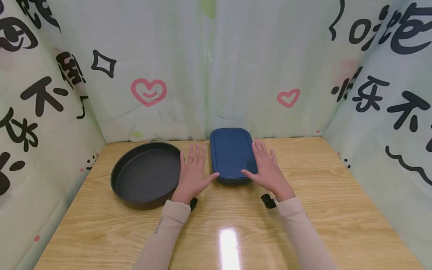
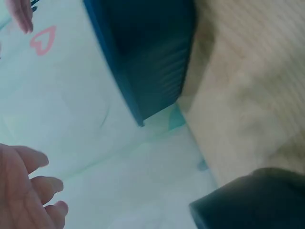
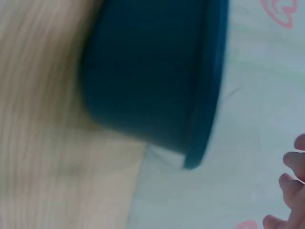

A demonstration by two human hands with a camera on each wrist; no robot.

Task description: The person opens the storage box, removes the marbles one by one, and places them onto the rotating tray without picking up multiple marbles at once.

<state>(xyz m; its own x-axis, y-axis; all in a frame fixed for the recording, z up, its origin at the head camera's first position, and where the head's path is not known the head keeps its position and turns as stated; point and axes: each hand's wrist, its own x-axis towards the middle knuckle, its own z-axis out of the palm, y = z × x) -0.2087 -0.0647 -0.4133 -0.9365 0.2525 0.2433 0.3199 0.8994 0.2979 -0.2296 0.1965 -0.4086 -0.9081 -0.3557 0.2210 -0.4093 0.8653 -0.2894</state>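
Observation:
A rectangular food container (image 1: 233, 153) with a dark blue lid stands at the back middle of the table. My left hand (image 1: 195, 174) is raised between it and a round dark pan (image 1: 146, 174), fingers spread and thumb toward the container's front left corner. On the other side, my right hand (image 1: 268, 168) overlaps the container's right edge in the head view, fingers extended. Neither hand holds anything. Both wrist views show the container's side wall (image 2: 152, 57) and the lid's rim (image 3: 209, 90), with a gap between them and the visible fingers.
The wooden table (image 1: 320, 180) reaches back to a white printed curtain (image 1: 253, 67), which also hangs along both sides. Left of the left hand, the pan takes up much of the table's back left. A black wrist device (image 1: 268, 201) shows beside the right wrist.

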